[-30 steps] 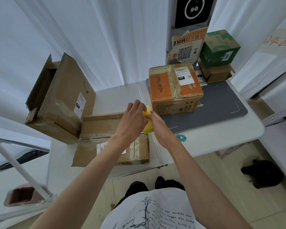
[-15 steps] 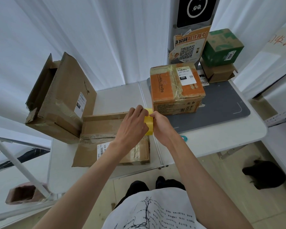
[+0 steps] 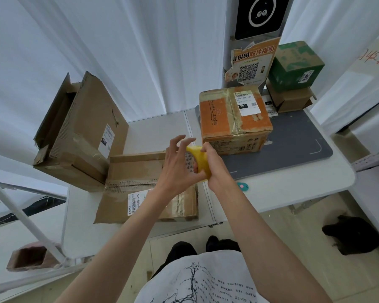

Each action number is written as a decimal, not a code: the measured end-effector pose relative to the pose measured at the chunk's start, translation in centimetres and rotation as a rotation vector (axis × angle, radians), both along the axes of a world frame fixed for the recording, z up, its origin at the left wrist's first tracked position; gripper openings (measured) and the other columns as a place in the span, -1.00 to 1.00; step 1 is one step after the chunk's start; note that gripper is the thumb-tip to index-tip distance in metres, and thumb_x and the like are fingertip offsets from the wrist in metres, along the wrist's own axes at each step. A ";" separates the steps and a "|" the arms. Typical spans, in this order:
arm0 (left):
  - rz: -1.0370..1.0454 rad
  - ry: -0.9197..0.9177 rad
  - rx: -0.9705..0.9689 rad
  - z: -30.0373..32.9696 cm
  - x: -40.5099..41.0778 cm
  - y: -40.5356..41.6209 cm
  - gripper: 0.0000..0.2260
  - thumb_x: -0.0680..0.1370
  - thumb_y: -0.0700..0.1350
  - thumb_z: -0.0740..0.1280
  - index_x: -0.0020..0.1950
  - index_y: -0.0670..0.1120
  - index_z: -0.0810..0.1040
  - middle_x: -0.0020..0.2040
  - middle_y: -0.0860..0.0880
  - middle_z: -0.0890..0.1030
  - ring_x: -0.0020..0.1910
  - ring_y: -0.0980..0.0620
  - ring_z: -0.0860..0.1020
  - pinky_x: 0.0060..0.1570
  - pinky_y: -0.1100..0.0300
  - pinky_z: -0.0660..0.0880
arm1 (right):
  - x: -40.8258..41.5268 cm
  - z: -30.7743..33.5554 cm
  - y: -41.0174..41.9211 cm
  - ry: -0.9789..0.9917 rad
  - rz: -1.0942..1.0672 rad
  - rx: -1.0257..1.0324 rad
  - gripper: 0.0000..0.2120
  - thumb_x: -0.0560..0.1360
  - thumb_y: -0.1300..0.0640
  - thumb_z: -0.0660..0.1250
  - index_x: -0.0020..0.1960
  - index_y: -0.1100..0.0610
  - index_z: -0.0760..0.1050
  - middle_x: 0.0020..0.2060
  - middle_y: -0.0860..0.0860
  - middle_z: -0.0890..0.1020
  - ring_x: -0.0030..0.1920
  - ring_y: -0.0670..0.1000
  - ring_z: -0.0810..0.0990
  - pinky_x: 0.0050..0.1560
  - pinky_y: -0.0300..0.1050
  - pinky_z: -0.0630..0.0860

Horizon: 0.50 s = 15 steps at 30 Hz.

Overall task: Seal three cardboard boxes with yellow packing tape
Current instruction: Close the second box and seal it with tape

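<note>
I hold a yellow tape roll [image 3: 198,155] in the air above the table's middle. My right hand [image 3: 214,167] grips the roll from the right. My left hand [image 3: 177,165] is at its left side, thumb under the roll and fingers spread and curled above it. Below my hands lies a flat brown cardboard box [image 3: 127,178] with a white label. A large torn brown box [image 3: 81,130] stands at the left, its flaps open. An orange box [image 3: 232,119] with clear tape and a white label sits on a grey mat [image 3: 293,147].
A green box [image 3: 295,64] rests on a small brown box [image 3: 291,99] at the back right. A teal cutter [image 3: 243,186] lies on the white table [image 3: 282,184] near its front edge. A dark animal [image 3: 352,235] lies on the floor at right. A post with a QR poster [image 3: 249,64] stands behind.
My hands have risen slightly with the roll. My left fingers have lifted off the roll and spread, and the roll has tilted so its inner side shows.
</note>
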State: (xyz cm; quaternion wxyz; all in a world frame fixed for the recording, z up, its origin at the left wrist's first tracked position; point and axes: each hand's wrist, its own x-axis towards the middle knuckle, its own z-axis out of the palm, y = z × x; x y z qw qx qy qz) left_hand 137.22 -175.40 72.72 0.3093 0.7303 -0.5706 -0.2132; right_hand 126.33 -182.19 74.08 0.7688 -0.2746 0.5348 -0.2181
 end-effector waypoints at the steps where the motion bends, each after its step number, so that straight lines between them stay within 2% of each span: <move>1: -0.032 -0.038 0.023 0.0 0.4 -0.1 -0.23 0.26 0.25 0.40 0.44 0.07 0.37 0.48 0.03 0.22 0.47 -0.05 0.22 0.36 0.11 0.28 | -0.1 -0.1 0.0 -0.017 -0.011 0.030 -0.82 0.52 0.04 0.25 0.02 0.15 0.48 -0.24 0.10 0.59 -0.41 -0.03 0.54 -0.35 -0.15 0.50; 3: -0.082 -0.084 0.067 -0.1 1.1 -0.3 -0.25 0.26 0.32 0.36 0.41 0.09 0.41 0.48 0.04 0.28 0.50 -0.05 0.19 0.45 0.02 0.23 | -0.3 -0.3 -0.1 -0.042 -0.011 0.058 -0.76 0.48 0.06 0.24 0.05 0.19 0.50 -0.27 0.10 0.60 -0.43 -0.02 0.54 -0.37 -0.16 0.51; 4: -0.094 -0.049 0.082 -0.1 1.4 -0.4 -0.26 0.27 0.33 0.36 0.41 0.08 0.41 0.42 0.05 0.33 0.43 -0.01 0.28 0.43 -0.01 0.32 | -0.3 -0.4 -0.2 -0.052 -0.002 0.052 -0.76 0.46 0.07 0.22 0.03 0.20 0.50 -0.31 0.09 0.60 -0.42 -0.01 0.54 -0.35 -0.15 0.51; 6: -0.085 0.046 0.091 -0.1 1.8 -0.6 -0.28 0.29 0.30 0.38 0.41 0.08 0.41 0.28 0.09 0.40 0.22 0.07 0.44 0.23 0.01 0.52 | -0.3 -0.4 -0.3 -0.059 0.043 0.021 -0.78 0.47 0.10 0.19 -0.01 0.20 0.50 -0.37 0.07 0.60 -0.38 0.01 0.55 -0.27 -0.10 0.51; 8: -0.060 0.090 0.072 -0.3 2.3 -0.6 -0.32 0.30 0.25 0.40 0.40 0.11 0.43 0.22 0.13 0.42 0.14 0.11 0.49 0.15 0.03 0.58 | -0.3 -0.2 -0.3 -0.066 0.093 -0.001 -0.79 0.50 0.12 0.16 -0.02 0.19 0.52 -0.37 0.07 0.61 -0.33 0.02 0.56 -0.19 -0.04 0.53; 10: -0.035 0.136 0.063 -0.5 2.8 -0.6 -0.36 0.31 0.23 0.42 0.37 0.15 0.45 0.20 0.12 0.46 0.13 0.10 0.53 0.12 0.03 0.59 | -0.3 -0.3 -0.4 -0.089 0.137 -0.001 -0.76 0.51 0.14 0.14 0.03 0.20 0.54 -0.30 0.09 0.64 -0.24 0.05 0.57 -0.03 0.05 0.55; 12: 0.002 0.190 0.069 -0.7 3.0 -0.6 -0.39 0.32 0.26 0.40 0.35 0.17 0.47 0.19 0.07 0.49 0.11 0.07 0.55 0.05 0.15 0.57 | -0.3 -0.2 -0.4 -0.114 0.171 -0.015 -0.70 0.49 0.19 0.14 0.10 0.25 0.56 -0.21 0.12 0.66 -0.16 0.09 0.59 0.06 0.13 0.55; 15: 0.099 0.317 0.094 -0.7 3.4 -0.7 -0.44 0.36 0.31 0.37 0.33 0.18 0.50 0.17 0.04 0.55 0.07 0.09 0.59 -0.07 0.28 0.54 | -0.3 -0.1 0.0 -0.146 0.188 -0.078 -0.54 0.40 0.22 0.19 0.24 0.37 0.53 -0.04 0.20 0.64 -0.04 0.13 0.60 0.04 0.12 0.56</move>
